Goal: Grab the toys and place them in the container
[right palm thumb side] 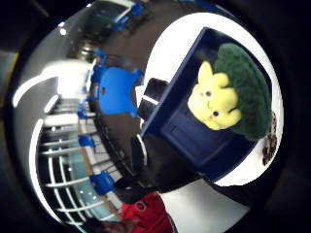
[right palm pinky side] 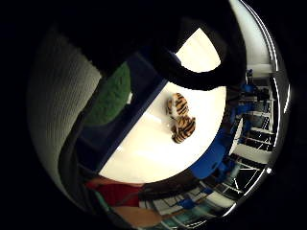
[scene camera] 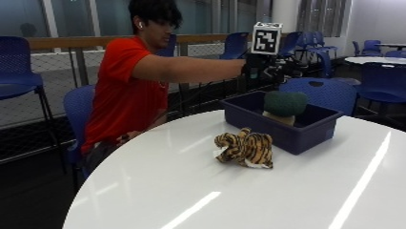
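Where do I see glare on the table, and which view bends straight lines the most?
Outside view: long bright streaks of reflected light cross the white table near the tiger toy. Both palm views: strongly curved, the navy container and the table edge bow; dark rims surround each round picture.

Blue chairs (scene camera: 19, 62) stand along a railing (scene camera: 95, 43) before tall windows (scene camera: 70, 16). Another white table (scene camera: 380, 59) sits far back. The floor is dark.

A cafeteria-like hall: round white tables (scene camera: 266, 191), blue chairs (scene camera: 19, 57), glass walls
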### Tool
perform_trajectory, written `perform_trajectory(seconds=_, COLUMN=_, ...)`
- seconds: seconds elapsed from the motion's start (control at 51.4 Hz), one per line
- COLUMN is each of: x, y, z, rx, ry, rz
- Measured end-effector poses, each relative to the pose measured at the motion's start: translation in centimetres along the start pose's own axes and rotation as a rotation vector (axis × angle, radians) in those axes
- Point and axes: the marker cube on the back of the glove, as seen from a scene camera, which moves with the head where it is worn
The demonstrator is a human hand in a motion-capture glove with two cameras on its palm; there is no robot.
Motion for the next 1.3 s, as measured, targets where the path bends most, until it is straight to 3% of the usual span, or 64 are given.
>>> perform_trajectory(seconds=0.234, x=5.7, y=2.4, z=-0.2, rx=0.04, ry=0.042, rz=-0.007)
perform_trajectory(seconds=0.37, x=9.8, y=3.3, z=0.1, rx=0.047, ry=0.008, rz=0.202)
perform_trajectory(seconds=0.701, x=17.2, y=5.6, z=2.7, rx=-0.017, ry=0.024, rz=0.321)
perform_trajectory(seconds=1.304, x=23.1, y=4.6, z=10.5, rx=-0.128, ry=0.052, rz=0.445)
